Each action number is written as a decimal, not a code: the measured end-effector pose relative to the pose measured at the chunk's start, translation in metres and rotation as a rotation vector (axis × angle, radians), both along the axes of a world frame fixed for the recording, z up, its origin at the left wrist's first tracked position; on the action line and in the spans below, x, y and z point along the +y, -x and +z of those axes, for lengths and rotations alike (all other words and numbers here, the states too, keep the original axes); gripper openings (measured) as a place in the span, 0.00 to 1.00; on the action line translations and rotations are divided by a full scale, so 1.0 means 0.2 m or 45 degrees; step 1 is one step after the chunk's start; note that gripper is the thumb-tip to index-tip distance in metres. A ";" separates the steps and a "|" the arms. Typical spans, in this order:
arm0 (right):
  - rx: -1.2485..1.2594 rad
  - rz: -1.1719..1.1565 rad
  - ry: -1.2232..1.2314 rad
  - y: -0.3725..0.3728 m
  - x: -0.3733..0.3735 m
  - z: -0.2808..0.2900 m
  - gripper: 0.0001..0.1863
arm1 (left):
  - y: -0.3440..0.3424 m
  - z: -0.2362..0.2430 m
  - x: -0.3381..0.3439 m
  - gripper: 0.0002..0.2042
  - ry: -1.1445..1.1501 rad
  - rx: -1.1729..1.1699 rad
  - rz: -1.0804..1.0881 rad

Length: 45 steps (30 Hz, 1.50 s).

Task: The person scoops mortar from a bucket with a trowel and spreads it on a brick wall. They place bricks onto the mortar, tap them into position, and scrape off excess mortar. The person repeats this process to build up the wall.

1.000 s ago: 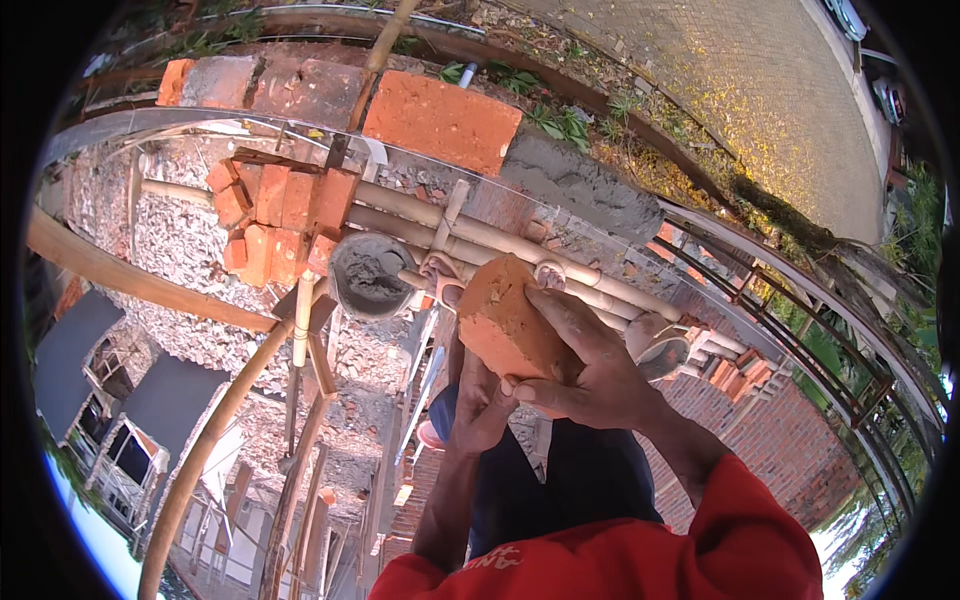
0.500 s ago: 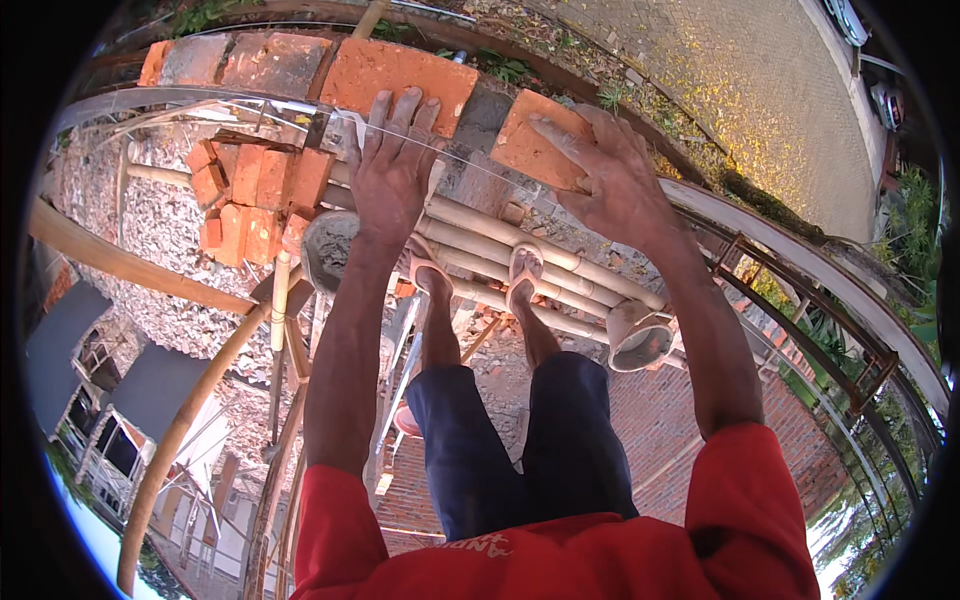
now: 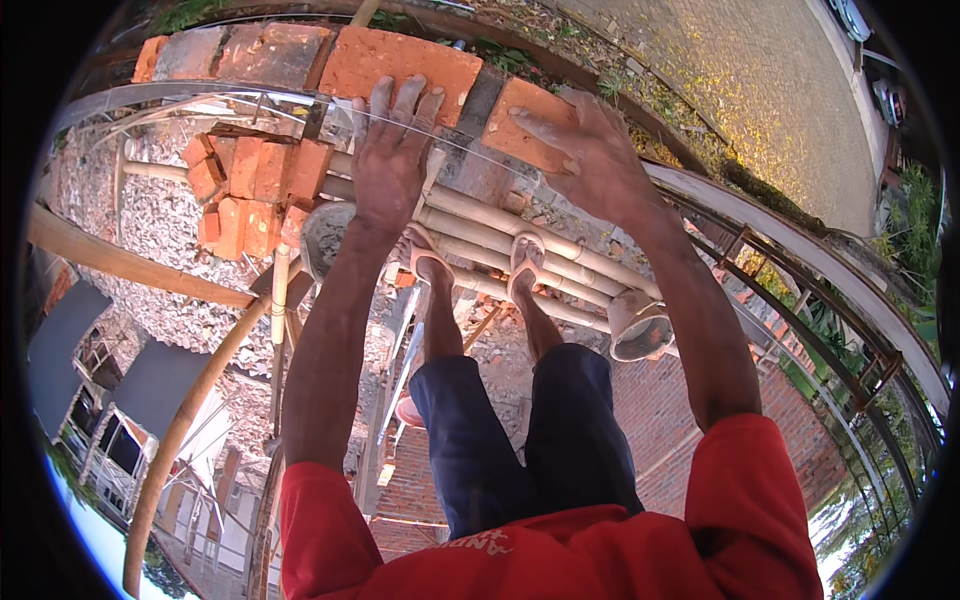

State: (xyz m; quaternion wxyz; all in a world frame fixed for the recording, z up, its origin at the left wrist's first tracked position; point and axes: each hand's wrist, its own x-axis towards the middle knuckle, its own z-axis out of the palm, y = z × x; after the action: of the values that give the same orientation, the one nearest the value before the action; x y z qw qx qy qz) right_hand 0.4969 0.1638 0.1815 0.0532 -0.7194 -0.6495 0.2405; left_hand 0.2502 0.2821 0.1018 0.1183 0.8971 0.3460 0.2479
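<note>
My left hand (image 3: pixel 390 170) has its spread fingers resting on a long orange brick (image 3: pixel 400 55) along the wall top. To its right, my right hand (image 3: pixel 600 170) grips another orange brick (image 3: pixel 515 145) set in that row, fingers over its top. A dark grey mortar gap (image 3: pixel 478 98) shows between the two bricks. A thin taut string (image 3: pixel 480 152) runs along the row's near edge, passing by my left fingers. Older, weathered bricks (image 3: pixel 275 55) continue the row leftward.
Below are my sandalled feet on bamboo poles (image 3: pixel 590 265), a mortar bucket (image 3: pixel 324 240), a tipped second bucket (image 3: pixel 640 325) and stacked bricks (image 3: pixel 240 190). A curved wooden pole (image 3: pixel 180 430) rises at left, metal railing runs at right, and a paved road (image 3: pixel 760 80) lies beyond.
The brick held up in both hands a second ago now lies in the row under my right hand. My left hand moved up-left onto the neighbouring brick and has spread.
</note>
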 end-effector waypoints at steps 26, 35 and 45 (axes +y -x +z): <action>0.659 -0.829 -0.061 0.22 -0.95 0.30 0.20 | -0.17 0.47 -0.26 0.19 0.329 -0.379 -0.566; 0.474 -0.800 0.616 0.67 -1.85 -0.11 0.26 | -0.71 0.36 -0.07 0.32 0.626 0.548 -0.709; 0.528 -0.984 0.489 0.72 -1.98 -0.27 0.27 | -0.73 0.28 -0.01 0.35 0.658 0.604 -0.820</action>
State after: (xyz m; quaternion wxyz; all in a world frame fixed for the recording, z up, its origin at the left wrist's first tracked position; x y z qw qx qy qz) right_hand 0.3536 -0.2329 0.1283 0.1335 -0.8419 -0.2539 0.4572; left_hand 0.3959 0.2809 0.1577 0.3260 0.9318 0.1180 -0.1072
